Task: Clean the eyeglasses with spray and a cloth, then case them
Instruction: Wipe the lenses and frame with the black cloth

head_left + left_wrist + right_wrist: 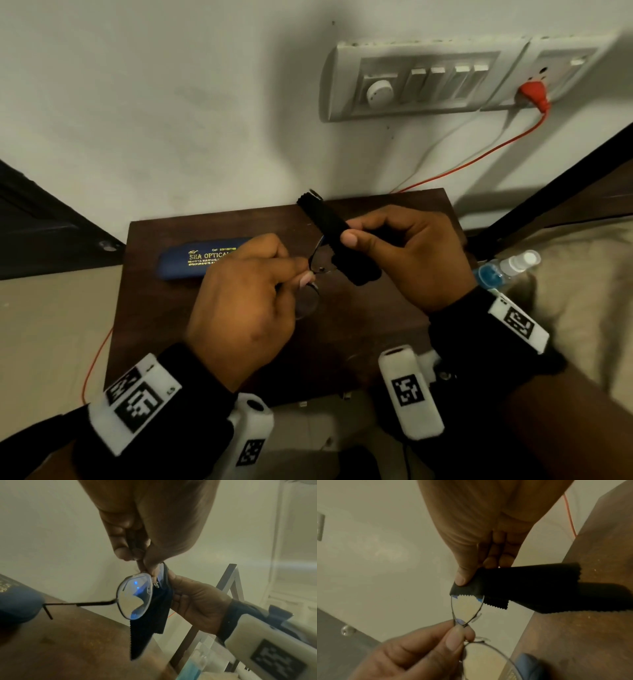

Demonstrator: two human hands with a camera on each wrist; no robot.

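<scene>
Dark wood counter (376, 325) under both hands. Left hand (239, 308) grip pinches thin metal-framed eyeglasses (133, 596) at bridge; right hand (411, 260) grip pinches black microfibre cloth (329, 226) over 1 lens. Risk: hard rubbing bends frame.

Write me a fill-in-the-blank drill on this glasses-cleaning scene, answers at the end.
1. The left hand pinches the eyeglasses at the ____.
2. The right hand pinches a ____ cloth over one lens.
3. The blue case lies on the ____ table.
4. The spray bottle lies to the person's ____.

Answers: bridge; black; brown; right
</scene>
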